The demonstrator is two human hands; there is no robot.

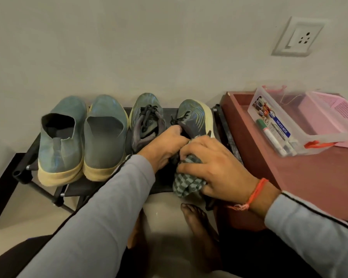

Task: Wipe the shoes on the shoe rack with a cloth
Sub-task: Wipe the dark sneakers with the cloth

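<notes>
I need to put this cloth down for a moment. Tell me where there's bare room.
Best spot: the bare maroon table top in front of the clear box, right of your right hand. The shoe rack is crowded: four shoes fill it side by side, leaving only a thin strip at its front edge. The floor by your foot is bare too.

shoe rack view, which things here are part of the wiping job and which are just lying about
Part of the job:
checked grey-green cloth
right-hand laced grey-green trainer
other laced trainer
two blue-grey slip-on shoes
black metal shoe rack

Lying about:
clear plastic marker box
pink plastic basket
white wall socket
</notes>
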